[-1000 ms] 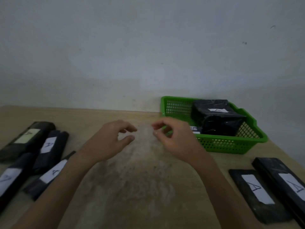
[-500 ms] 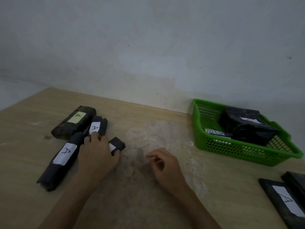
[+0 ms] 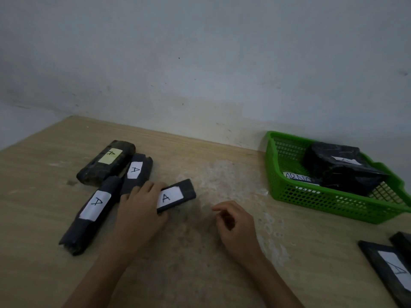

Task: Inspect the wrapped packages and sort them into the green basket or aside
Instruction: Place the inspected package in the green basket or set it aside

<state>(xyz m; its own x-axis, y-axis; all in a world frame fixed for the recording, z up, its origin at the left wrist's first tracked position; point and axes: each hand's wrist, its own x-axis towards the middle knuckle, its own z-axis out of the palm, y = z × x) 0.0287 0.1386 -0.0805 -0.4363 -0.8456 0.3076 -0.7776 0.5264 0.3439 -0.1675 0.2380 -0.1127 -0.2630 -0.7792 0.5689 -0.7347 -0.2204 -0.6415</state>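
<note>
My left hand (image 3: 140,210) grips a small black wrapped package (image 3: 178,195) with a white "A" label, on the table left of centre. Three more black "A" packages lie beside it: one with a yellow label (image 3: 106,163), a short one (image 3: 138,172) and a long one (image 3: 89,214). My right hand (image 3: 235,225) hovers over the table with fingers loosely curled, holding nothing. The green basket (image 3: 311,201) sits at the right and holds a bulky black package (image 3: 342,172) and a white-labelled one (image 3: 300,177) under it.
Two flat black labelled packages (image 3: 391,270) lie at the lower right edge. A pale wall runs behind the wooden table (image 3: 200,274). The table's left edge slants off at the far left.
My view swung left. My left hand reached to the left group, took hold of the small package and drew it rightward. My right hand dropped toward the table.
</note>
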